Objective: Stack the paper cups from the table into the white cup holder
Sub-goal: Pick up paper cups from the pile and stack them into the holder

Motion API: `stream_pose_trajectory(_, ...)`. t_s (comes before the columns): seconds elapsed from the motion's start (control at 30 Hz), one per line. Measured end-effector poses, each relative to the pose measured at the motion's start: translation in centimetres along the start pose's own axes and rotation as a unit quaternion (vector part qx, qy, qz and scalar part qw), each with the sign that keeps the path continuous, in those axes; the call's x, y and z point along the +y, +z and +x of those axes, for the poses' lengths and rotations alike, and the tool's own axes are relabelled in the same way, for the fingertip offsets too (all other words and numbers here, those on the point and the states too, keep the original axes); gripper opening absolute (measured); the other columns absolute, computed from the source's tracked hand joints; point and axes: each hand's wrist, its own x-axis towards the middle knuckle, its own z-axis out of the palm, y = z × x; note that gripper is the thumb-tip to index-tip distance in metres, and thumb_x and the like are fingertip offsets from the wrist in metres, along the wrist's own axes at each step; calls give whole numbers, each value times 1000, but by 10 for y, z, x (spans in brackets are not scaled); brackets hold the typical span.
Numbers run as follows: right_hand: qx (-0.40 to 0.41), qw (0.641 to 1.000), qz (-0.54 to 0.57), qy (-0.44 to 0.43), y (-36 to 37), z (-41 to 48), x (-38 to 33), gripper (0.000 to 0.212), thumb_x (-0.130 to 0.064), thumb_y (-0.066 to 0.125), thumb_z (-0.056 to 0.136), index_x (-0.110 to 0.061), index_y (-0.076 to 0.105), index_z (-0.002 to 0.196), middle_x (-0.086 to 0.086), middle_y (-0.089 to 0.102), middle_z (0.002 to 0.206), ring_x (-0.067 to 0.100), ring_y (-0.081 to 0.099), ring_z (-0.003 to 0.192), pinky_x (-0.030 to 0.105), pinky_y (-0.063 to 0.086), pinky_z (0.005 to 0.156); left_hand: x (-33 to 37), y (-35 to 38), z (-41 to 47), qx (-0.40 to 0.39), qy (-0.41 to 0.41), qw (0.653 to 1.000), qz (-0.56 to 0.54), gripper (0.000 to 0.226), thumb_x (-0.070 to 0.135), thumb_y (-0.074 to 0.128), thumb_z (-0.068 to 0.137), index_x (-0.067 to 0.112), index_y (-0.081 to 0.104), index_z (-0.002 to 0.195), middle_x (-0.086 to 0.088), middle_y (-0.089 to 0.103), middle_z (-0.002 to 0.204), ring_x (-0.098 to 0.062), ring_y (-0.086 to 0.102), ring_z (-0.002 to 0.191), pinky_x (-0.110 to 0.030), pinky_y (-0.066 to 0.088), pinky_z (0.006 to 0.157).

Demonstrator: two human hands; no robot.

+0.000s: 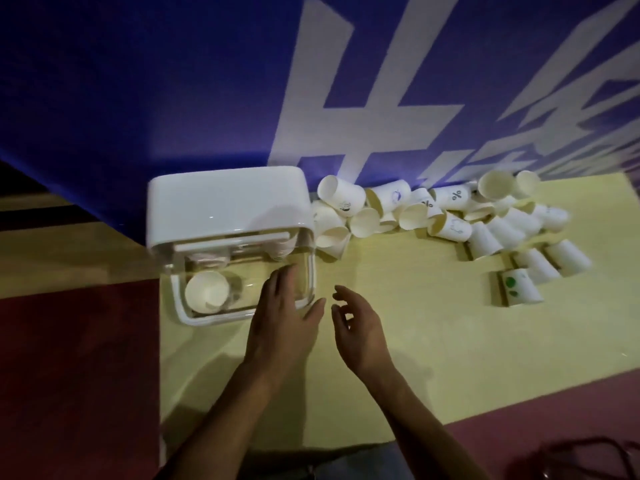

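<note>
View from above my hands. Left of centre: the white cup holder (pixel 225 202), white top toward the upper frame and clear tray below it. One paper cup (pixel 206 294) sits in the tray's lower-left part, its open mouth facing me. My left hand (pixel 284 313) lies over the tray's lower-right corner with fingers straight and spread, holding nothing; I cannot tell whether they touch it. My right hand (pixel 360 327) is just right of it over the yellow table (pixel 398 368) – fingers loosely curled, empty. Loose cups (pixel 433 216) lie tumbled along the table's far edge from centre to upper right – one with green dots (pixel 519 289) nearest me. Behind: a blue banner (pixel 138 81)
</note>
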Motion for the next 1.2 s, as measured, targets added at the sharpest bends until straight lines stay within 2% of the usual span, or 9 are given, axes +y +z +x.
stream_pose_trajectory(0.07, 17, 1000, 20, 16, -29, 4, 17, 36, -19, 59, 101, -23, 59, 138, -9, 67, 124, 2, 65, 97, 32, 58, 84, 24, 21, 13, -35, 22, 999, 6, 66, 44, 73, 88, 21, 45, 143, 0, 52, 141, -20, 53, 126, -29, 47, 90)
stream_pose_trajectory(0.23, 41, 998, 50, 28, -104, 20, 55, 38, -20, 58, 102, -25, 58, 140, -13, 65, 124, -5, 63, 100, 13, 52, 78, 81, 77, 44, -84, 66, 994, 25, 69, 44, 73, 87, 19, 43, 145, 0, 51, 143, -20, 53, 127, -32, 51, 91)
stream_pose_trajectory(0.47, 45, 996, 53, 51, -189, 48, 114, 37, -20, 58, 102, -24, 60, 139, -12, 68, 122, -8, 63, 98, 7, 49, 76, 158, 165, 95, -123, 120, 981, 92, 75, 43, 73, 88, 18, 38, 150, -3, 44, 152, -22, 47, 135, -36, 49, 101)
stream_pose_trajectory(0.63, 26, 995, 55, 73, -237, 65, 155, 34, -20, 58, 102, -25, 62, 136, -19, 69, 118, -4, 63, 99, 11, 50, 80, 187, 231, 145, -182, 203, 929, 250, 84, 44, 75, 84, 19, 33, 152, -2, 39, 157, -23, 35, 143, -41, 39, 112)
stream_pose_trajectory(0.73, 23, 995, 50, 88, -260, 73, 175, 33, -21, 58, 102, -28, 63, 134, -21, 68, 117, -5, 63, 99, 11, 50, 82, 189, 258, 170, -186, 231, 891, 345, 84, 42, 79, 76, 20, 39, 147, -1, 44, 151, -24, 39, 137, -41, 39, 107)
stream_pose_trajectory(0.9, 23, 995, 38, 89, -285, 86, 201, 31, -20, 58, 102, -28, 64, 131, -16, 69, 119, -2, 63, 99, 21, 55, 87, 192, 288, 195, -174, 259, 846, 431, 79, 39, 78, 70, 22, 44, 139, 4, 53, 135, -24, 48, 116, -39, 38, 91)
stream_pose_trajectory(1.07, 30, 995, 2, 95, -300, 107, 217, 30, -19, 59, 101, -20, 65, 131, -7, 70, 122, 1, 65, 98, 27, 54, 93, 194, 301, 202, -157, 264, 850, 428, 57, 36, 74, 71, 22, 53, 122, 4, 61, 118, -24, 50, 108, -38, 32, 86)
stream_pose_trajectory(1.13, 42, 994, -42, 95, -303, 124, 223, 33, -23, 61, 100, -15, 64, 132, -1, 69, 125, 13, 67, 104, 38, 55, 96, 196, 299, 201, -152, 270, 855, 416, 54, 39, 72, 71, 21, 53, 118, 4, 61, 116, -23, 50, 107, -39, 31, 87)
stream_pose_trajectory(1.2, 49, 990, -83, 104, -306, 143, 225, 40, -29, 66, 96, -14, 62, 133, 4, 67, 126, 23, 65, 110, 45, 57, 92, 199, 293, 197, -150, 274, 868, 385, 57, 44, 70, 70, 21, 53, 120, 2, 62, 118, -23, 50, 109, -39, 33, 89)
